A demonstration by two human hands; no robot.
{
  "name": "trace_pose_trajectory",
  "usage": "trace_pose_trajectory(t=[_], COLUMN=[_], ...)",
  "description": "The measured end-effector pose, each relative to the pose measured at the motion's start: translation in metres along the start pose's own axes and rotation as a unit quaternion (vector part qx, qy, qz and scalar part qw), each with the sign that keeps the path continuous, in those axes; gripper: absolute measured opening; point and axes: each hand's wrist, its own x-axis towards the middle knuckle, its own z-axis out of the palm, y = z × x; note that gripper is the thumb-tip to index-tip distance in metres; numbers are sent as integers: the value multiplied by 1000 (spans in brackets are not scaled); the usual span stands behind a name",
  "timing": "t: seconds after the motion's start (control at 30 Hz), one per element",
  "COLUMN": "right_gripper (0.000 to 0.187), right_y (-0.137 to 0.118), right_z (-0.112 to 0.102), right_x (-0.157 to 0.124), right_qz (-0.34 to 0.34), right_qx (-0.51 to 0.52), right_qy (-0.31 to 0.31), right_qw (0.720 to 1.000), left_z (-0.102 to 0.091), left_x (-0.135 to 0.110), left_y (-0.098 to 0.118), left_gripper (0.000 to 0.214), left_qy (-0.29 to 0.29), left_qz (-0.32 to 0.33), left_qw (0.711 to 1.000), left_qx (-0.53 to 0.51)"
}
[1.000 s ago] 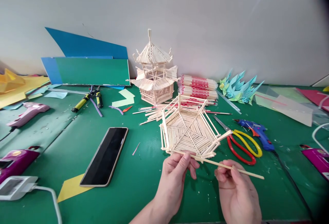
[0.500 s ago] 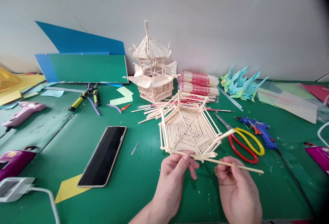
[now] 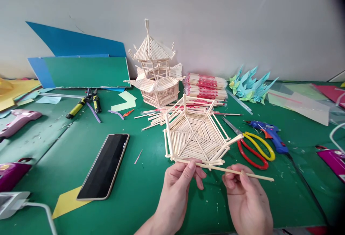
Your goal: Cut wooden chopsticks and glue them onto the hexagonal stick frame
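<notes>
A hexagonal tray of glued wooden sticks (image 3: pixel 195 134) lies on the green mat, with short posts rising from its corners. My left hand (image 3: pixel 179 184) and my right hand (image 3: pixel 246 199) both pinch one thin wooden stick (image 3: pixel 215 168) and hold it along the tray's near edge. The left fingers grip its left end against the tray. The right fingers grip it further right, and its tip sticks out past them. A finished two-tier stick pagoda (image 3: pixel 155 71) stands behind the tray.
Red-and-yellow scissors (image 3: pixel 253 148) and a blue glue gun (image 3: pixel 269 136) lie right of the tray. A black phone (image 3: pixel 104 166) lies to the left. Loose sticks (image 3: pixel 156 116), wrapped chopstick bundles (image 3: pixel 206 87), pliers (image 3: pixel 82 104), paper cranes (image 3: pixel 250 84) and coloured card (image 3: pixel 81 66) sit further back.
Only the camera shifted a little, so the scene slid slightly left and up. Both hands keep the same pinch on the stick at the tray's near edge.
</notes>
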Motion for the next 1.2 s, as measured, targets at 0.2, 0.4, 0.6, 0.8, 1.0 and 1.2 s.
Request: trace_pose_trajectory(t=[0.2,0.4,0.6,0.8,1.0,1.2], right_gripper=[15,18,13,13,12,14], right_y=[3,9,15,20,24,30], right_z=[-2,-5,-7,-6,1,5], right_x=[-1,-1,-4,-3,4,10], right_qz=[14,31,17,-28,-75,-114], right_qx=[-7,-17,-35,-23,15,25], right_qy=[-13,-30,-67,-81,-93,-111], right_qw=[1000,999,997,996,993,987], left_z=[-1,-2,-5,-27,-63,-71], left_x=[3,5,7,-7,-7,1], left_y=[0,-5,-10,-9,-3,3], left_gripper=[21,20,25,16,6,15], left_qy=[1,6,10,35,113,110], left_qz=[-10,-15,-4,62,242,344], left_qw=[1000,1000,998,982,908,830], left_qx=[2,9,59,177,321,426])
